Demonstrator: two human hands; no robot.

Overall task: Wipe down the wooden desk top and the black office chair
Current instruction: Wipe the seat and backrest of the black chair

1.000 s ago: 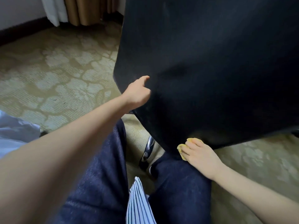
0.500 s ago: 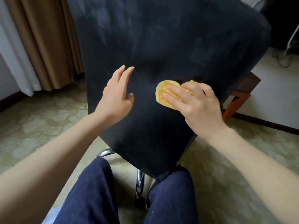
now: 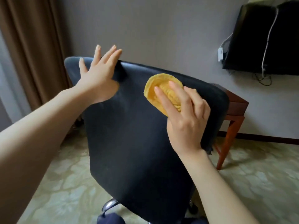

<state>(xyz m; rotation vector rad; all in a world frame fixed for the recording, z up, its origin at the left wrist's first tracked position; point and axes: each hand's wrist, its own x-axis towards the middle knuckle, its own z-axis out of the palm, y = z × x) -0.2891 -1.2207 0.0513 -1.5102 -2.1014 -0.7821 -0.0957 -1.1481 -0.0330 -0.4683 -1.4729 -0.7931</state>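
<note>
- Flatly, spread fingers (image 3: 163,101) of the right hand (image 3: 187,125) press a yellow cloth (image 3: 163,81) at one o'clock on the black office chair (image 3: 137,135) back.
- Left hand (image 3: 98,78), fingers splayed, braces the top edge at eleven o'clock.
- Chair wiping appears midway; the wooden desk (image 3: 237,102) at three o'clock hides its top.

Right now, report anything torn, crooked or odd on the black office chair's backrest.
The black chair backrest has a ragged, frayed-looking tip at its right edge, beside the wrist of the right hand pressing the round yellow cloth. Nothing else stands out.
</note>
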